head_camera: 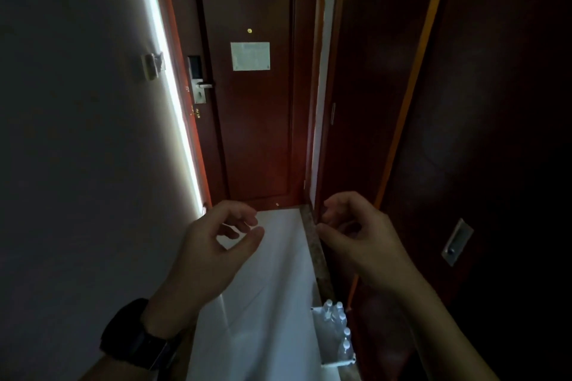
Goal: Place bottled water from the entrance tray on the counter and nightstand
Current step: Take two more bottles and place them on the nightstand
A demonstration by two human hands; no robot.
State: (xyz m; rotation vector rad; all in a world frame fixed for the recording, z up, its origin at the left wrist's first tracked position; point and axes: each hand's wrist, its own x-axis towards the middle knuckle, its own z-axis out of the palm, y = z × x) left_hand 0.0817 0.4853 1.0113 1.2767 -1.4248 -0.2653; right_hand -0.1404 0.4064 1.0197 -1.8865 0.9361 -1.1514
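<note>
- The left hand [213, 244] hangs in mid-air over the pale, glossy floor [263, 303], fingers loosely curled with thumb and forefinger apart; it holds nothing. A black band with a dark watch [139, 337] sits on its wrist.
- The right hand [356, 229] is raised at the same height, near the edge of the dark wooden wardrobe panel [371, 102]; its fingers are curled inward with the thumb close to the fingertips, and nothing shows in its grasp.
- The clear plastic water bottles with pale caps [335, 315] stand upright, packed together in a white open tray [322, 340] on the floor at the lower right, against the base of the wardrobe and below the right forearm, well apart from both hands.
- Ahead stands a dark reddish-brown wooden door [257, 133] with a silver electronic lock and lever handle [199, 80] and a pale rectangular notice [250, 56] fixed to it.
- A bright strip of light runs down the white wall [77, 133] on the left.
</note>
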